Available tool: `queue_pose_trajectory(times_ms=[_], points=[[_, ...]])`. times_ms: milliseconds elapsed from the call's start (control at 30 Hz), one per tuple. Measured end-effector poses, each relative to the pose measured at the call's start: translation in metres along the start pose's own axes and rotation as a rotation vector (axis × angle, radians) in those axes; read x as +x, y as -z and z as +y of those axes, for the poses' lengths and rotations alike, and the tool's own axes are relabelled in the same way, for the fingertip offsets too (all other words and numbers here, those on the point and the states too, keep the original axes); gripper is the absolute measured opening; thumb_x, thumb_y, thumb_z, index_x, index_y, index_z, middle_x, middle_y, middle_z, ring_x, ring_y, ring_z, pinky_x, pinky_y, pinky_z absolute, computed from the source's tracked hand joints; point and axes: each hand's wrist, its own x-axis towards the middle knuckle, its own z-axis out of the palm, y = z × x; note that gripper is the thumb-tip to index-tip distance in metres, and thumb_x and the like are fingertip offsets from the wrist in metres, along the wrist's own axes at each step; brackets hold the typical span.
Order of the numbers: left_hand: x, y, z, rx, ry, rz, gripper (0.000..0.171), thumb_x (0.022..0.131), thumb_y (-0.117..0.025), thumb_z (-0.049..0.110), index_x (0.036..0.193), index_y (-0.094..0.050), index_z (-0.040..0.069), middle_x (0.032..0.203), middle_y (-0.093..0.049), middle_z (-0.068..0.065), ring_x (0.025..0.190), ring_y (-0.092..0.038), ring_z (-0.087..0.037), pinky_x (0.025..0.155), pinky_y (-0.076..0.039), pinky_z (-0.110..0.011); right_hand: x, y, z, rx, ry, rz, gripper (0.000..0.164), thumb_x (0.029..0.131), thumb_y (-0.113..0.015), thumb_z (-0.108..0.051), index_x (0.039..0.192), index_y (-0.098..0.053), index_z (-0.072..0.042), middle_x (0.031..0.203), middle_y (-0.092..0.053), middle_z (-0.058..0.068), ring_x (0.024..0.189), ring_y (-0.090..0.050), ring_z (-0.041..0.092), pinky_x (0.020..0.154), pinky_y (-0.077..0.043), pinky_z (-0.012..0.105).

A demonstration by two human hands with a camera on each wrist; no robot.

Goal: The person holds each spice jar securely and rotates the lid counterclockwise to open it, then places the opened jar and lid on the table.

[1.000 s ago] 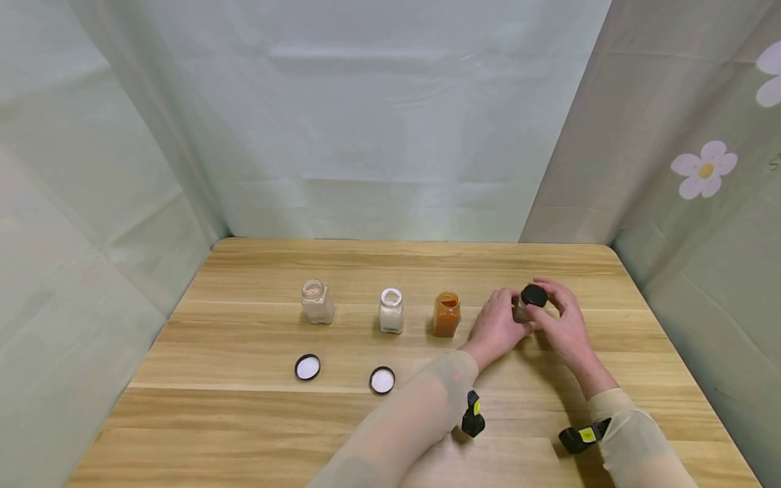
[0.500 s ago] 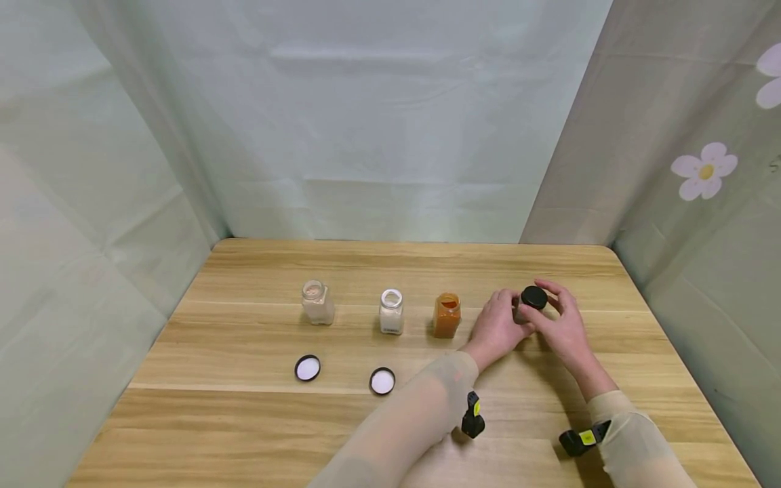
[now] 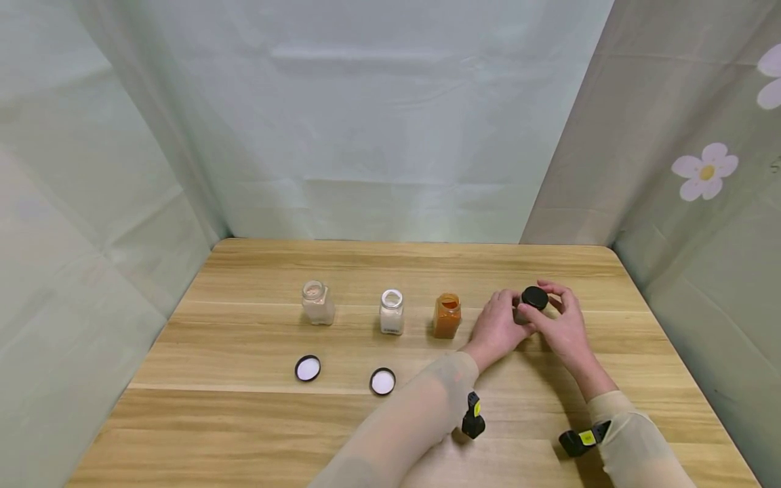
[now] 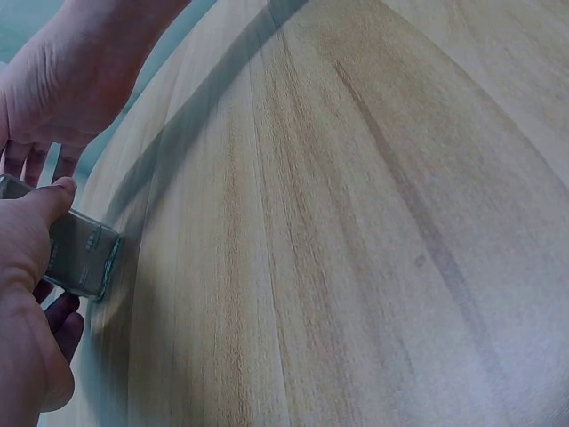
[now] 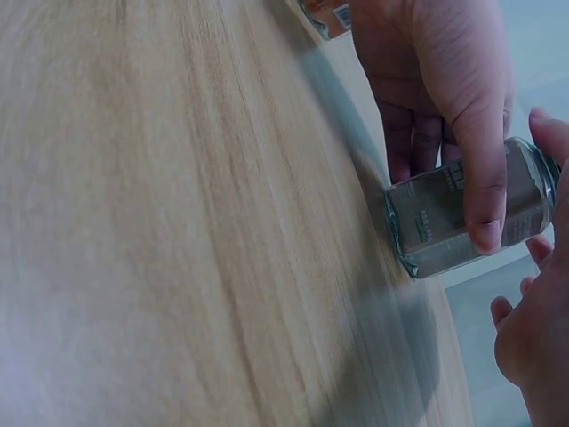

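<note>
My left hand [image 3: 499, 325] grips a glass jar [image 5: 444, 218] with a dark, greyish filling and printed marks, its thumb laid along the side in the right wrist view. On top of this jar is a black lid [image 3: 534, 298], held at the rim by the thumb and fingers of my right hand [image 3: 564, 325]. The jar's base is close over the tabletop. In the left wrist view the left hand [image 4: 22, 294] hides much of the jar [image 4: 84, 253]. Just left of my left hand stands a lidless jar of orange-red powder [image 3: 447, 317].
Farther left stand a lidless jar of white contents [image 3: 391, 315] and a lidless jar of pale beige powder [image 3: 318, 305]. In front of them two black-rimmed lids [image 3: 308, 368] lie white side up on the wooden table [image 3: 201, 420]. Hanging cloth [image 3: 390, 135] borders the table's back and sides.
The right fingers have shifted slightly about the black lid. The left hand, the jars and the loose lids stay where they were.
</note>
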Motion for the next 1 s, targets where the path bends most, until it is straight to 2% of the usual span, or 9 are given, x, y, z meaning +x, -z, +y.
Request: queue_pose_trajectory(times_ms=[167,300,467,567,667,733,833,933,1000], points=[[0.0004,-0.0001,-0.0003,0.01,0.003,0.0,0.051,0.087,-0.082,0.039,0.127,-0.058,0.018,0.117,-0.058,0.006,0.106,-0.057,-0.008,0.092,-0.047,-0.022,-0.0017,0.001,-0.0014,0.007,-0.012,-0.021,0.057,0.093,-0.078,-0.019,0.136,-0.046,0.003,0.152,-0.042,0.013,0.139,-0.034,0.03,0.113,-0.028,0.054],[0.0011,-0.0002,-0.0003,0.024,0.006,-0.002,0.053,0.086,-0.083,0.04,0.127,-0.058,0.018,0.114,-0.057,0.007,0.103,-0.057,-0.007,0.091,-0.047,-0.022,-0.0031,0.0013,-0.0024,0.023,0.034,-0.035,0.051,0.094,-0.075,-0.015,0.135,-0.051,0.005,0.151,-0.044,0.015,0.138,-0.036,0.024,0.114,-0.027,0.055],[0.0016,-0.0009,-0.0004,0.032,0.006,-0.008,0.056,0.085,-0.084,0.042,0.128,-0.058,0.018,0.109,-0.056,0.008,0.099,-0.056,-0.007,0.088,-0.048,-0.022,-0.0028,0.0018,0.0006,0.019,0.116,-0.043,0.044,0.096,-0.07,-0.008,0.135,-0.056,0.005,0.148,-0.046,0.018,0.131,-0.039,0.01,0.112,-0.028,0.037],[0.002,-0.0014,-0.0007,0.032,0.01,-0.01,0.057,0.084,-0.085,0.044,0.128,-0.058,0.017,0.108,-0.055,0.008,0.098,-0.055,-0.006,0.088,-0.048,-0.022,-0.003,0.0022,0.0001,0.011,0.137,-0.046,0.045,0.097,-0.069,-0.008,0.138,-0.057,0.003,0.148,-0.047,0.017,0.131,-0.039,0.009,0.108,-0.029,0.028],[0.002,-0.0012,-0.0007,0.033,0.014,-0.012,0.057,0.085,-0.084,0.043,0.129,-0.058,0.017,0.11,-0.056,0.008,0.099,-0.056,-0.006,0.089,-0.048,-0.022,-0.0035,0.0028,-0.0011,0.009,0.118,-0.058,0.052,0.097,-0.07,-0.01,0.145,-0.053,0.0,0.15,-0.045,0.015,0.136,-0.037,0.016,0.113,-0.029,0.035],[0.0018,-0.0006,-0.0005,0.032,0.016,-0.013,0.056,0.086,-0.084,0.042,0.129,-0.058,0.017,0.111,-0.057,0.007,0.101,-0.056,-0.007,0.09,-0.048,-0.022,-0.0045,0.0032,-0.0018,0.007,0.082,-0.067,0.059,0.097,-0.071,-0.014,0.149,-0.048,-0.002,0.152,-0.042,0.014,0.14,-0.034,0.025,0.116,-0.027,0.046],[0.0015,-0.0003,-0.0002,0.034,0.014,-0.009,0.054,0.087,-0.083,0.04,0.129,-0.058,0.018,0.115,-0.058,0.007,0.104,-0.057,-0.008,0.091,-0.048,-0.022,-0.0059,0.004,-0.0022,0.014,0.009,-0.079,0.068,0.096,-0.073,-0.021,0.154,-0.042,-0.007,0.158,-0.033,0.014,0.144,-0.03,0.039,0.114,-0.026,0.062],[0.0012,-0.0004,0.0002,0.032,0.012,-0.003,0.054,0.087,-0.083,0.04,0.129,-0.058,0.018,0.117,-0.058,0.006,0.106,-0.058,-0.008,0.092,-0.047,-0.022,-0.0062,0.0039,-0.0018,0.022,-0.041,-0.075,0.07,0.095,-0.075,-0.026,0.153,-0.04,-0.009,0.16,-0.029,0.013,0.144,-0.028,0.043,0.11,-0.028,0.065],[0.0008,-0.0006,0.0004,0.032,0.014,-0.002,0.053,0.087,-0.083,0.04,0.129,-0.058,0.018,0.118,-0.058,0.006,0.107,-0.058,-0.008,0.092,-0.047,-0.022,-0.0056,0.0032,-0.0017,0.022,-0.045,-0.061,0.068,0.094,-0.076,-0.026,0.151,-0.041,-0.008,0.159,-0.031,0.012,0.143,-0.03,0.04,0.11,-0.031,0.061]])
